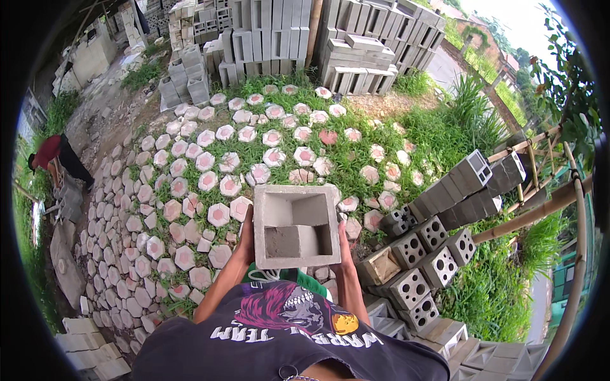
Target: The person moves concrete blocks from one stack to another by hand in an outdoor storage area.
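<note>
A grey concrete ventilation block (297,261) is held up in front of my body. Its square frame faces upward, with a recess inside and a smaller raised part in its lower half. My left hand (245,236) presses on its left side, and my right hand (344,246) grips the right side. Most of the fingers are hidden behind or beneath the block. Below it are hexagonal paving stones (230,185) with reddish centres, set in grass.
Blocks with round holes (409,291) are piled to my right, beside long stacked blocks (452,190) and a bamboo fence (527,216). Tall block stacks (267,38) stand ahead. At far left, a person in a red top (49,156) bends over grey blocks (70,200).
</note>
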The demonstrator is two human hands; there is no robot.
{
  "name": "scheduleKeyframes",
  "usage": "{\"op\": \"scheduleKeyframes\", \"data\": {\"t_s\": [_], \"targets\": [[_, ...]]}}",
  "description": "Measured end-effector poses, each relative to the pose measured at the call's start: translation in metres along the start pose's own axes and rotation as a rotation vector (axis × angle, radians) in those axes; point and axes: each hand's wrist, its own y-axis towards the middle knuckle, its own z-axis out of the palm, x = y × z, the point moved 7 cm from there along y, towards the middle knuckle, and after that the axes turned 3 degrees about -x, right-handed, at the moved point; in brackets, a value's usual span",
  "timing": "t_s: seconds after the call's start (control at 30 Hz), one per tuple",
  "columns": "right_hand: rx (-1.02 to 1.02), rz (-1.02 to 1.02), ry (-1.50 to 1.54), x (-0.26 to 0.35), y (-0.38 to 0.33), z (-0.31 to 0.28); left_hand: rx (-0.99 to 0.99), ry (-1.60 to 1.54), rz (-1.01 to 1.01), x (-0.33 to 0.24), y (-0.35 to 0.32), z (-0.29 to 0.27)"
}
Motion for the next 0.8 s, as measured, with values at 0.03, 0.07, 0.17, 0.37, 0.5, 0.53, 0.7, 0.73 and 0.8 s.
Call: {"op": "scheduleKeyframes", "data": {"t_s": [0.03, 0.07, 0.17, 0.37, 0.5, 0.53, 0.7, 0.73, 0.8], "targets": [[0.014, 0.024, -0.003, -0.002, 0.006, -0.002, 0.0, -0.004, 0.035, 0.0, 0.003, -0.002], [0.025, 0.044, -0.005, -0.003, 0.012, -0.005, -0.006, -0.007, 0.059, -0.002, 0.008, -0.003], [-0.008, 0.089, 0.014, 0.009, 0.013, 0.005, -0.042, 0.038, 0.078, -0.005, 0.018, -0.006], [0.054, 0.034, -0.018, 0.029, 0.049, 0.002, -0.04, 0.074, 0.089, -0.015, 0.063, -0.005], [-0.058, -0.035, -0.094, 0.055, 0.09, 0.002, 0.003, 0.015, 0.009, -0.036, 0.095, 0.029], [-0.056, -0.044, -0.091, 0.058, 0.103, 0.004, -0.003, 0.026, 0.021, -0.042, 0.108, 0.025], [-0.151, -0.076, -0.123, 0.098, 0.178, -0.002, 0.078, 0.067, 0.059, -0.065, 0.217, 0.029], [-0.123, -0.063, -0.119, 0.095, 0.203, -0.005, 0.054, 0.096, 0.071, -0.074, 0.24, 0.02], [-0.136, -0.151, -0.117, 0.105, 0.24, -0.013, 0.109, 0.096, 0.136, -0.087, 0.287, 0.032]]}}
